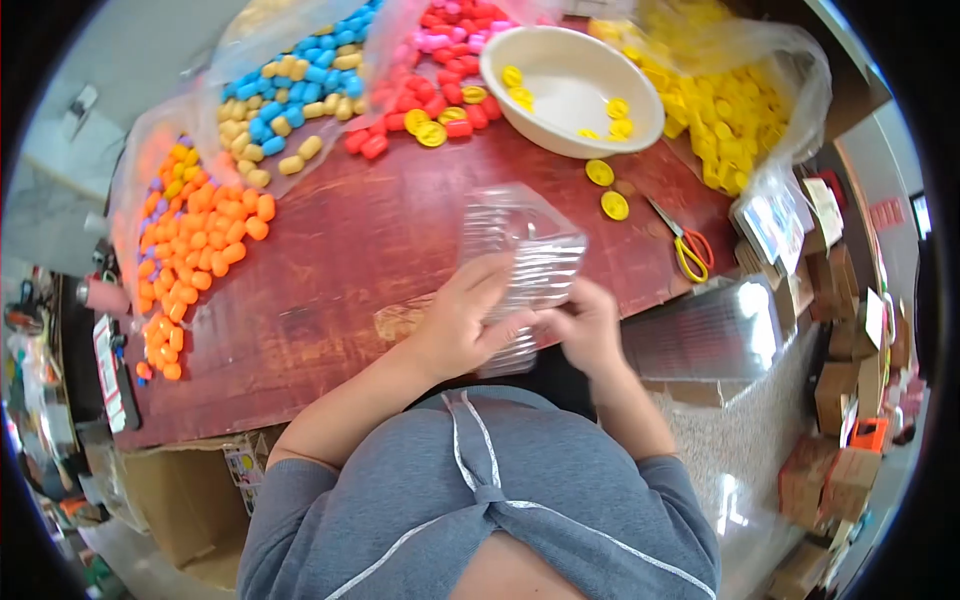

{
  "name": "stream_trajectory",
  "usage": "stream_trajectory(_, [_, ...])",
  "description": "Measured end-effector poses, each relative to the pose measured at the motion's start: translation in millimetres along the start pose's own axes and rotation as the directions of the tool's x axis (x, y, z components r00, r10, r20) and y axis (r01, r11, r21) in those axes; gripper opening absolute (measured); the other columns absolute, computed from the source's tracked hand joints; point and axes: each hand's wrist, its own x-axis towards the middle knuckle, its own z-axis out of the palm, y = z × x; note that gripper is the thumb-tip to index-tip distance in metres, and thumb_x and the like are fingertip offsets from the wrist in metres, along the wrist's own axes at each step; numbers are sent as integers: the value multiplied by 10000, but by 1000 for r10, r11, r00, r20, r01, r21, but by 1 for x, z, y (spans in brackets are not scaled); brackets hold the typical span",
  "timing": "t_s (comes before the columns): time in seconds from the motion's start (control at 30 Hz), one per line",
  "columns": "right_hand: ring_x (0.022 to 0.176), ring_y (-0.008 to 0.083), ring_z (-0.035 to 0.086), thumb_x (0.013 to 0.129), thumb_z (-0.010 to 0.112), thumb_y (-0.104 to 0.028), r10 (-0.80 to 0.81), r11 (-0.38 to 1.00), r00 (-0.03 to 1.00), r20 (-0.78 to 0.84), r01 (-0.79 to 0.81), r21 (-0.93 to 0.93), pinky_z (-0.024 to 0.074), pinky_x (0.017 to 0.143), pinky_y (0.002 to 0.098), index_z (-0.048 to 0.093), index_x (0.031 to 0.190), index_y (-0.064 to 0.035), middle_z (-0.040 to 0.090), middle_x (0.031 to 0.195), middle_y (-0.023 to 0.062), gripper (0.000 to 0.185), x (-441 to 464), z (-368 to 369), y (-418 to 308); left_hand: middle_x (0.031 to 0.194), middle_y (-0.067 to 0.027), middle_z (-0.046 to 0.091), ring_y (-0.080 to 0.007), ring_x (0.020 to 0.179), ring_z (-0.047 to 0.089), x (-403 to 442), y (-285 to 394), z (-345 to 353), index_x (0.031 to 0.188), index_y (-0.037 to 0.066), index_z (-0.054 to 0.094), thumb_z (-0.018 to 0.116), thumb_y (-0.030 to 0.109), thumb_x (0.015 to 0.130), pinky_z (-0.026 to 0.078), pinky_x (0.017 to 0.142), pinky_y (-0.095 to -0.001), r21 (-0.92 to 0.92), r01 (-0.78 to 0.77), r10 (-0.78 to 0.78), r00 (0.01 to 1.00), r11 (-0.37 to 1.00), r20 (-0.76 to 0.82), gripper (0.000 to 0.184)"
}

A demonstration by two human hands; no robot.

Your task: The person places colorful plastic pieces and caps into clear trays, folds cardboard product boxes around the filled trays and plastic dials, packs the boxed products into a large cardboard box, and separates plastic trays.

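Observation:
A stack of clear plastic packaging [545, 265] is held over the front edge of the red table, its ridged edges blurred by motion. My left hand [470, 315] is closed around its left side, with the thumb across the front. On the right side of the stack, my right hand [585, 325] grips it with bent fingers, partly smeared. More clear plastic [490, 215] stands out beyond the fingers toward the back. Two yellow round pieces [614, 205] lie on the table behind and to the right of the hands.
Orange capsules [205, 240] spread at left; blue and tan ones [290, 95] and red ones [430, 100] lie behind. A white bowl [570, 85] holds yellow pieces. Yellow parts [735, 115] fill a bag. Scissors [690, 250] lie near the right edge, beside a clear-covered box [700, 335].

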Motion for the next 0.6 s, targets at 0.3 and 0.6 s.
stream_trajectory(0.3, [637,91,521,673,848,3,-33,795,886,462,-257,550,455,659,238,592,704,-90,633,718,6,274,33,84,22,1038,-85,647,-173,860,587,-39,4,-83,1043,4,676,724,-30,780,471,767,-264,-105,216,-220,975,971,-26,270])
stream_trajectory(0.6, [640,85,517,660,867,-42,-119,816,849,516,-212,537,448,651,239,570,677,-99,621,717,-3,304,36,119,19,1065,-86,648,-191,868,597,-55,19,-109,1001,2,681,749,-48,762,474,762,-275,-80,207,-217,965,975,-150,253])
